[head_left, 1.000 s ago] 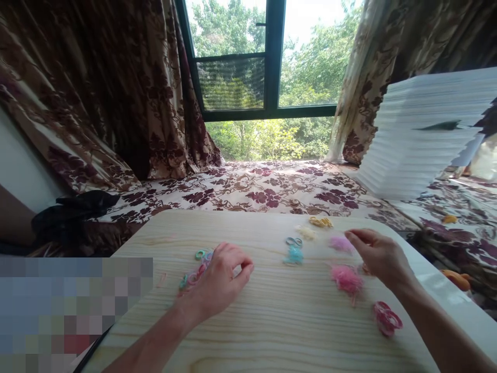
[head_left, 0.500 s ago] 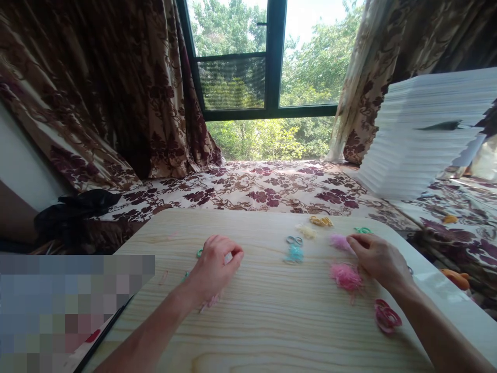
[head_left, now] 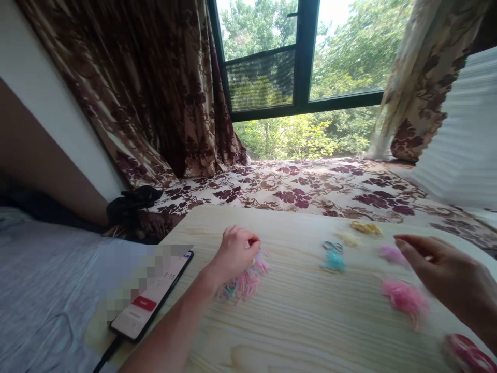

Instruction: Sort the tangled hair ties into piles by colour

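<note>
My left hand [head_left: 237, 253] is closed in a pinch over a mixed heap of tiny coloured bands [head_left: 246, 285], mostly pink and lilac. What its fingertips hold is too small to make out. My right hand [head_left: 446, 274] is raised at the right side, slightly blurred, its fingers stretched forward and nothing visible in them. Nearest to it are a lilac pile [head_left: 393, 254] and a bright pink pile [head_left: 406, 299]. Further left, a turquoise pile [head_left: 333, 260] lies below a pair of grey-blue rings [head_left: 333, 247].
Pale yellow bands [head_left: 348, 238] and mustard loops [head_left: 365, 228] lie near the far edge of the wooden table [head_left: 295, 331]. Dark pink loops [head_left: 468, 352] sit at the lower right. A phone [head_left: 151, 303] with a cable rests left of my forearm. White pleated material [head_left: 462, 140] stands at the right.
The camera view has turned left, bringing the phone into sight. My right hand has lifted off the table beside the lilac pile. More of the mixed heap shows beneath my left hand.
</note>
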